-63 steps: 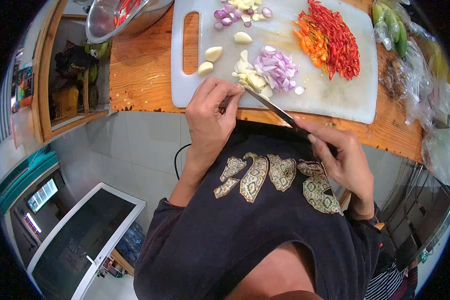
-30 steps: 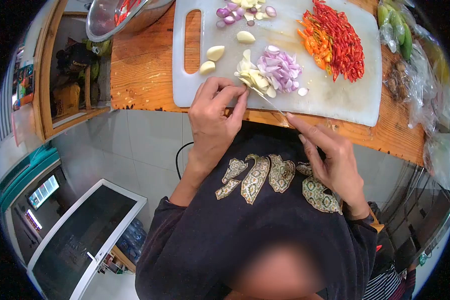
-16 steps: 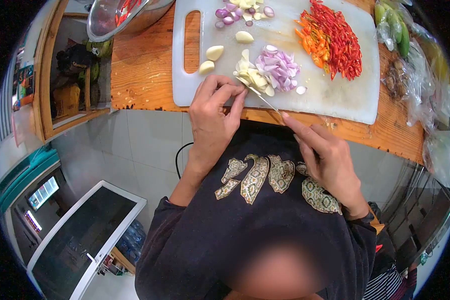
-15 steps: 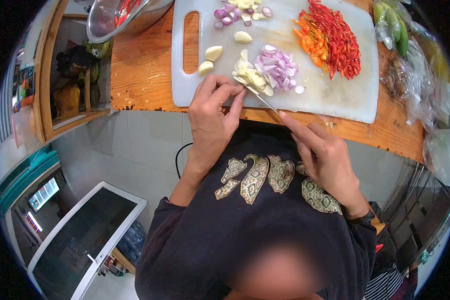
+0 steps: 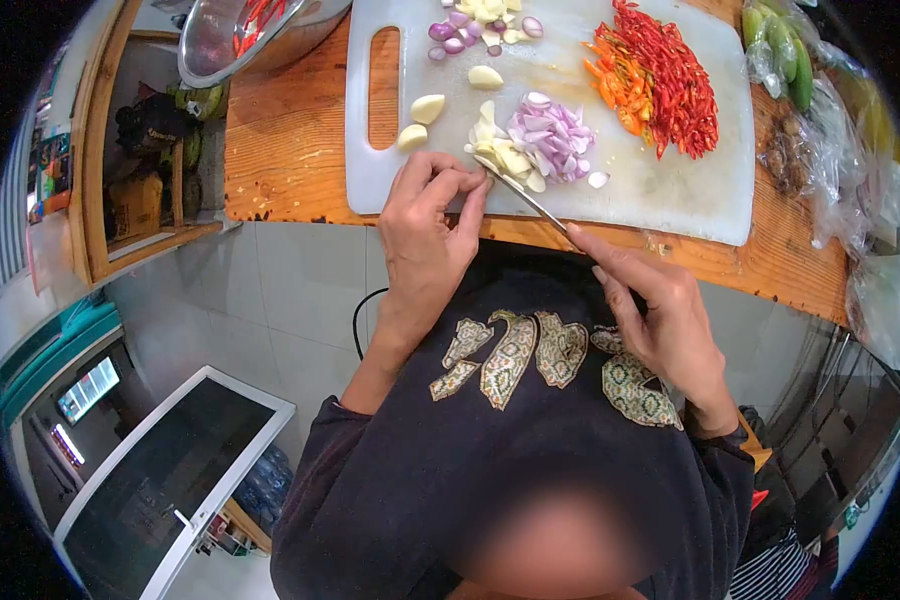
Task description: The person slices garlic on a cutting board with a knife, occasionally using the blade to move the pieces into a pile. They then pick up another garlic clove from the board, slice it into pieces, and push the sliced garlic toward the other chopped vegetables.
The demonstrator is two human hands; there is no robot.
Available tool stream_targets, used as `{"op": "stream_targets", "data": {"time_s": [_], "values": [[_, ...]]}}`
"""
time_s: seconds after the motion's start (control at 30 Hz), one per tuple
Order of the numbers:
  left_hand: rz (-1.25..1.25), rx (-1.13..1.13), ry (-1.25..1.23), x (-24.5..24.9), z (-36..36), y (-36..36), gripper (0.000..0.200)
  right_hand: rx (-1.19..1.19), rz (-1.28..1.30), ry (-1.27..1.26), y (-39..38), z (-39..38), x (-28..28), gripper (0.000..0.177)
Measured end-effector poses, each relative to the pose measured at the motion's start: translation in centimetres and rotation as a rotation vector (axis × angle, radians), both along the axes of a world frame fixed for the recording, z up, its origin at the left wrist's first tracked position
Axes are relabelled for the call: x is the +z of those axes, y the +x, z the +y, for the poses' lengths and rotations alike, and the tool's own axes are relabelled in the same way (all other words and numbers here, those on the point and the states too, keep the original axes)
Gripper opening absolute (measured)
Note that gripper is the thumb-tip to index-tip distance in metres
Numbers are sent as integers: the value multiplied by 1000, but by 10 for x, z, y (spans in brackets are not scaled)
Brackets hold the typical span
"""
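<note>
My left hand (image 5: 432,215) is closed in a pinch at the front edge of the white cutting board (image 5: 660,205), on what looks like a garlic clove, mostly hidden by the fingers. A knife (image 5: 530,202) is in my right hand (image 5: 655,305), its blade slanting up to my left fingertips. Just beyond the blade lies a pile of sliced garlic (image 5: 500,150), touching a heap of sliced shallots (image 5: 553,138). Whole peeled garlic cloves (image 5: 427,108) rest to the left. Cut red chillies (image 5: 675,85) and orange chillies (image 5: 625,90) cover the right side.
Whole shallots (image 5: 452,35) sit at the board's far edge. A metal bowl (image 5: 205,65) with red chillies stands at the far left of the wooden table (image 5: 280,160). Plastic bags (image 5: 835,190) of vegetables line the right side. A white-framed door panel (image 5: 175,470) is at lower left.
The knife has shifted slightly and its blade is turned at a different angle. My right fingers have moved a little to the right. My left hand stays in place.
</note>
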State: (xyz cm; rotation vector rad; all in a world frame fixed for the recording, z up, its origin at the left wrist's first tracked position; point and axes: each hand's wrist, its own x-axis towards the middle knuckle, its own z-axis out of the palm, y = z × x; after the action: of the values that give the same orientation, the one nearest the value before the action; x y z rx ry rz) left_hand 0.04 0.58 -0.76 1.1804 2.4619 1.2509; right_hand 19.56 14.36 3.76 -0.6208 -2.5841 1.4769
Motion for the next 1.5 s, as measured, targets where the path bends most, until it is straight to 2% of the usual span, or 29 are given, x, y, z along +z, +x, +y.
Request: {"op": "stream_targets", "data": {"time_s": [0.1, 0.2, 0.3, 0.4, 0.7, 0.8, 0.9, 1.03, 1.5], "values": [[-3, -9, -2, -2, 0, 0, 8, 54, -110, 67, -8, -3, 5, 45], [-9, -5, 6, 0, 1, 0, 8, -22, 81, 2, -10, -3, -11, 45], [28, 3, 17, -2, 0, -1, 9, -14, -205, -223, -6, 10, 5, 45], [-12, 22, 15, -3, 0, 2, 9, -23, -59, -154, 1, 7, 0, 45], [-42, 15, 34, -5, 0, 0, 8, 2, -57, -66, 0, 3, 4, 48], [-62, 14, 23, -3, 0, 1, 8, 25, -60, 32, -4, -4, 2, 48], [-48, 3, 19, -5, -1, 0, 8, 21, -20, 106, -9, -8, -7, 42], [2, -17, 39, -7, -1, -2, 8, -103, -77, -302, -6, 4, -9, 40], [-60, 0, 13, -2, 0, 1, 8, -36, -34, -162, 0, 4, -3, 43]]}}
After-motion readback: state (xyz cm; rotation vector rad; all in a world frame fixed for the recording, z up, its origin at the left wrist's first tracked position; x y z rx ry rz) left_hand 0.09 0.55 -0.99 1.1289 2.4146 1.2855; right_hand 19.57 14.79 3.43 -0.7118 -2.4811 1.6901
